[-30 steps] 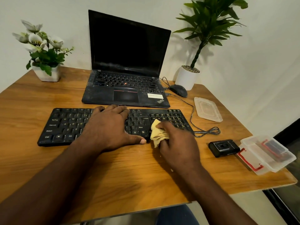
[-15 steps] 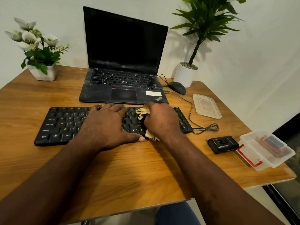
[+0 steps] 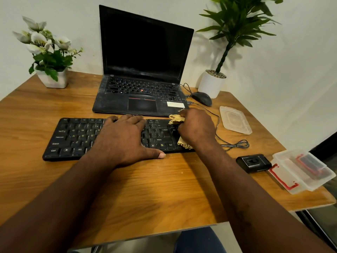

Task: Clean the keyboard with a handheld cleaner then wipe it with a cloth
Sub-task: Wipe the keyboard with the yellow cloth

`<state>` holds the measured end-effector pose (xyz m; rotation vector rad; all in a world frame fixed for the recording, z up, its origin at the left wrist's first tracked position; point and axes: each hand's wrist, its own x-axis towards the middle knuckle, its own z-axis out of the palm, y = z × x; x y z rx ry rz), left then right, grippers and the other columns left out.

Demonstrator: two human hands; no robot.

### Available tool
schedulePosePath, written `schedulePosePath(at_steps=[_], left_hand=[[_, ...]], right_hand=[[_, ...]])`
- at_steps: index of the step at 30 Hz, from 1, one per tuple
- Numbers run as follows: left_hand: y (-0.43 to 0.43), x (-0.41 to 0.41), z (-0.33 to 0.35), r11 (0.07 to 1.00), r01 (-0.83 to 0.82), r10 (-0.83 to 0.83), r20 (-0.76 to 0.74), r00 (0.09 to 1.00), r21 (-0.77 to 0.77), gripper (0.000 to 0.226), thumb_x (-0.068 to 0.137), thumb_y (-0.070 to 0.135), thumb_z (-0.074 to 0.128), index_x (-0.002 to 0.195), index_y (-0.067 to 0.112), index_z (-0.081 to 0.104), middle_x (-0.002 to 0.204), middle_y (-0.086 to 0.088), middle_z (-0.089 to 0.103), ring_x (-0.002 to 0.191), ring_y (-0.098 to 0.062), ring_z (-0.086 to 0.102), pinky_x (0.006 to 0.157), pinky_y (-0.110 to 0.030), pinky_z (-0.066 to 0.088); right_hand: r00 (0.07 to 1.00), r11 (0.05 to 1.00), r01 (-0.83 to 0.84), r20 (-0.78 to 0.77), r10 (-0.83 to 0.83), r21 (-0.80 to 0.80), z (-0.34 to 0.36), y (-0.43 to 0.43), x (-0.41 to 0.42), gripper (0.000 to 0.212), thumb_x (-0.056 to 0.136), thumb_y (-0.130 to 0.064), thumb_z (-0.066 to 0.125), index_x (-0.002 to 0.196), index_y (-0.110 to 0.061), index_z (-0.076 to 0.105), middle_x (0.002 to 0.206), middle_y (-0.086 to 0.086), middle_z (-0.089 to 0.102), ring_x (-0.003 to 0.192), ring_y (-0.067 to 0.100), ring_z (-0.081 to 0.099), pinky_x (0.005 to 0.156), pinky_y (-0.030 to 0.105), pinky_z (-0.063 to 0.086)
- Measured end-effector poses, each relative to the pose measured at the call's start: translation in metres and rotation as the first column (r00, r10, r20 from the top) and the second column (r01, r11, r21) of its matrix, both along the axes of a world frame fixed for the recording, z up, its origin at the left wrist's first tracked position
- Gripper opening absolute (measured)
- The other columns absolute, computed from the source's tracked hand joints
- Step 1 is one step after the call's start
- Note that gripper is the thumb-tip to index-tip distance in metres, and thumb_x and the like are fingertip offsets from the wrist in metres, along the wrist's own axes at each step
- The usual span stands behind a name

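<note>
The flat black keyboard (image 3: 76,137) was laid across the wood-grain tabletop (image 3: 164,194), just in front of a dusty open laptop (image 3: 144,73). It was pinned down by the left hand (image 3: 124,141), spread flat over the middle keys, grip released, nothing held. A crumpled yellow cloth (image 3: 176,119) was bunched up in the right hand (image 3: 196,126), grip clenched around it, and pressed onto the keyboard's right end. A boxy black handheld cleaner (image 3: 252,162) was left off to the right, beside a clear plastic tub (image 3: 302,170).
</note>
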<state>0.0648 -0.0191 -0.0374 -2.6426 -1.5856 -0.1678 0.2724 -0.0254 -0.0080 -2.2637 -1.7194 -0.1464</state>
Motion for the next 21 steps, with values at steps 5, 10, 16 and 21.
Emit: schedulePosePath(at_steps=[5, 10, 16, 21], left_hand=[[-0.001, 0.0, 0.0, 1.0, 0.001, -0.001, -0.001, 1.0, 0.011, 0.139, 0.054, 0.112, 0.011, 0.162, 0.026, 0.026, 0.168, 0.006, 0.027, 0.153, -0.018, 0.025, 0.121, -0.051, 0.023], [0.0, 0.0, 0.0, 1.0, -0.001, 0.001, 0.0, 1.0, -0.003, 0.139, 0.054, 0.112, 0.011, 0.162, 0.026, 0.025, 0.168, 0.006, 0.026, 0.153, -0.018, 0.024, 0.122, -0.052, 0.022], [0.0, 0.0, -0.001, 1.0, 0.002, -0.002, 0.012, 1.0, 0.007, 0.14, 0.052, 0.112, 0.01, 0.16, 0.026, 0.029, 0.167, 0.006, 0.03, 0.152, -0.018, 0.027, 0.121, -0.052, 0.023], [0.0, 0.0, -0.002, 1.0, 0.004, -0.004, 0.011, 1.0, 0.016, 0.139, 0.053, 0.112, 0.01, 0.16, 0.026, 0.029, 0.166, 0.006, 0.03, 0.152, -0.018, 0.028, 0.121, -0.052, 0.024]], right_hand=[[0.973, 0.973, -0.225, 0.065, 0.222, 0.048, -0.006, -0.006, -0.014, 0.05, 0.09, -0.013, 0.068, 0.136, -0.032, 0.064, 0.123, 0.0, 0.073, 0.112, 0.022, 0.067, 0.087, 0.035, 0.056], [0.989, 0.992, -0.128, 0.078, 0.127, 0.009, -0.002, 0.0, 0.015, 0.05, 0.089, -0.015, 0.069, 0.134, -0.035, 0.066, 0.123, 0.001, 0.071, 0.106, 0.025, 0.066, 0.08, 0.037, 0.058], [0.977, 0.982, -0.189, 0.096, 0.188, -0.002, 0.0, 0.009, 0.0, 0.042, 0.086, -0.014, 0.072, 0.126, -0.028, 0.072, 0.12, -0.002, 0.067, 0.107, 0.023, 0.063, 0.081, 0.037, 0.056], [0.96, 0.965, -0.264, 0.092, 0.263, -0.002, 0.001, 0.011, -0.004, 0.05, 0.088, -0.01, 0.069, 0.132, -0.034, 0.067, 0.127, -0.005, 0.069, 0.113, 0.023, 0.064, 0.086, 0.04, 0.059]])
